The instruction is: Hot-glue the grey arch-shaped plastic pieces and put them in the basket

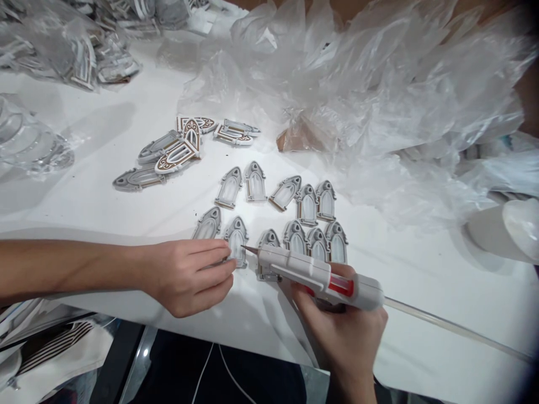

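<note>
My right hand [345,331] is wrapped around a white glue gun [301,268] with a red window and a long clear glue stick [442,322] running out of its back. The gun's pointed nozzle sits over a small grey arched window frame [236,238] with a pale middle. At that frame's left edge, my left hand [197,278] has its fingers pressed together, fingertips on the frame; the thumb is hidden. Another arched frame [208,223] lies partly under the left hand. Several similar frames [309,203] lie in rough rows, one partly covered by the gun.
White and gold arched frames [179,154] are piled at the back left of the white table [76,219]. Crumpled clear plastic bags [357,84] fill the back right. More bagged pieces [80,56] lie far left, above a clear plastic container [29,137]. A white cylinder [505,230] is at right.
</note>
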`<state>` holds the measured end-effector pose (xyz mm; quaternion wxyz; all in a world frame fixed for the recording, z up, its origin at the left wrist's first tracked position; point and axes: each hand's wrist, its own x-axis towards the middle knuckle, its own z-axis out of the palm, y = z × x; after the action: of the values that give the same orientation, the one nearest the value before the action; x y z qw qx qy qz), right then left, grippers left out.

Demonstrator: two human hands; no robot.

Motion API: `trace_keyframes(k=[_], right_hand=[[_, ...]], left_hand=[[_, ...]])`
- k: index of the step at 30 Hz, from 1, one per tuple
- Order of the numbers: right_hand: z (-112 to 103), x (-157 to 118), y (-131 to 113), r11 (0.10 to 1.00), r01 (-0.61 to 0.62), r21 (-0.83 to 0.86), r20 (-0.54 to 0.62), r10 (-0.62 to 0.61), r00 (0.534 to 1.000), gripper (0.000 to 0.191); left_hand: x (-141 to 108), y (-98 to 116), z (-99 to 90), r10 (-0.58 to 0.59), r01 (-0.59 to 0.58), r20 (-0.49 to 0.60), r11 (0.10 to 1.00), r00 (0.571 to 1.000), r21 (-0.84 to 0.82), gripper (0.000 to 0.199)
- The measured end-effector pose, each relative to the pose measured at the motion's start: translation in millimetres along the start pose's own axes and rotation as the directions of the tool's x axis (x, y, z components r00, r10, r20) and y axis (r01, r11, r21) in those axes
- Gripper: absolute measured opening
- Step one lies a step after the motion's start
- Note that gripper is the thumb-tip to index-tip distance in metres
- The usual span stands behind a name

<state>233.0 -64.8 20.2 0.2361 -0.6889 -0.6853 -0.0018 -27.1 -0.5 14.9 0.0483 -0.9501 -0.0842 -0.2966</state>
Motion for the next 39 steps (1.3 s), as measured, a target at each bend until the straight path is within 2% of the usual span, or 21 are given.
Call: trace_keyframes(k=[8,12,16,20,26,30,32,36,39], right_hand=[[-0.9,6.0,-0.6,0.998,0.028,0.057,-0.09,-0.023,0.996,0.027],[0.0,3.6,-1.3,0.989,-0.088,0.122,-0.081,0.098,0.992,0.033],[1.0,2.2,-3.5,0.956,-0.195,0.218,-0.11,0.223,0.969,0.038],[1.0,0.9,-3.6,0.933,-0.246,0.264,-0.174,0.297,0.939,0.037],[2.3,-3.3,1.9,0.93,-0.231,0.286,-0.267,0.309,0.913,0.039],[3.7,-2.7,0.8,0.93,-0.228,0.287,-0.246,0.302,0.921,0.044],[2.8,-1.5,-1.0,0.94,-0.199,0.277,-0.218,0.263,0.94,0.043],[-0.6,-0.2,-4.4,0.958,-0.102,0.266,-0.124,0.139,0.982,0.034],[-1.4,-2.0,-5.3,0.965,-0.119,0.232,-0.044,0.132,0.99,0.034]], left_hand=[[-1.0,0.9,1.1,0.008,-0.008,-0.015,1.0,1.0,-0.012,0.012],[-1.3,0.6,1.0,0.017,-0.017,-0.031,1.0,0.999,-0.017,0.013],[-1.9,0.1,1.1,0.025,-0.025,-0.035,1.0,0.999,-0.012,0.014],[-1.9,-0.5,1.1,0.029,-0.029,-0.036,1.0,0.999,-0.009,0.013],[-2.7,-0.5,0.9,0.034,-0.034,-0.035,0.999,0.999,-0.006,0.014],[-3.0,-0.7,0.7,0.047,-0.047,-0.049,0.999,0.998,-0.004,0.013],[-2.1,-1.2,0.2,0.049,-0.049,-0.041,0.999,0.998,-0.002,0.014],[0.0,-2.1,-1.0,0.053,-0.053,-0.052,0.999,0.997,0.001,0.014],[0.3,-2.1,-1.6,0.054,-0.054,-0.055,0.999,0.997,-0.002,0.014]])
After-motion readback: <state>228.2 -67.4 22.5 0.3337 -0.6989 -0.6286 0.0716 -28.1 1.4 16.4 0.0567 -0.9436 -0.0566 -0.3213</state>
